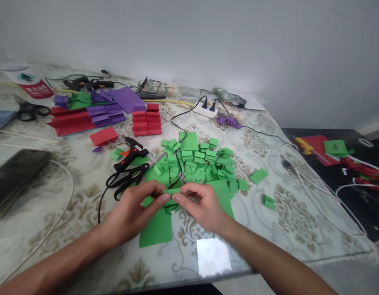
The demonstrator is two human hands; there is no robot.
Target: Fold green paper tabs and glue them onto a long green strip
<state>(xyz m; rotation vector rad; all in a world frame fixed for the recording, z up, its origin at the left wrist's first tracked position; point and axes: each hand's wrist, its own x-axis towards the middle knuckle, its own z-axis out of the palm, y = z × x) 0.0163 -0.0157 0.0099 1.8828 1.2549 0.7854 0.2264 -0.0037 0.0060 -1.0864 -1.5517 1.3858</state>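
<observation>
A small folded strip of green paper (171,191) is pinched at its two ends between my hands. Thumb and fingers of my left hand (140,207) close on its left end, and those of my right hand (201,205) on its right end. Just beyond lies a heap of folded green paper pieces (204,162). Flat green paper sheets (155,231) lie below and beside my hands. To the left of the heap are black-handled scissors (131,178) and a black glue gun (131,153) with a cord.
Red folded paper (146,121), purple paper (126,98) and a dark phone (19,176) lie to the left. A white power strip (205,109) with plugs sits at the back. Black cords cross the table (253,241). A yellow glue gun (304,145) lies at the right.
</observation>
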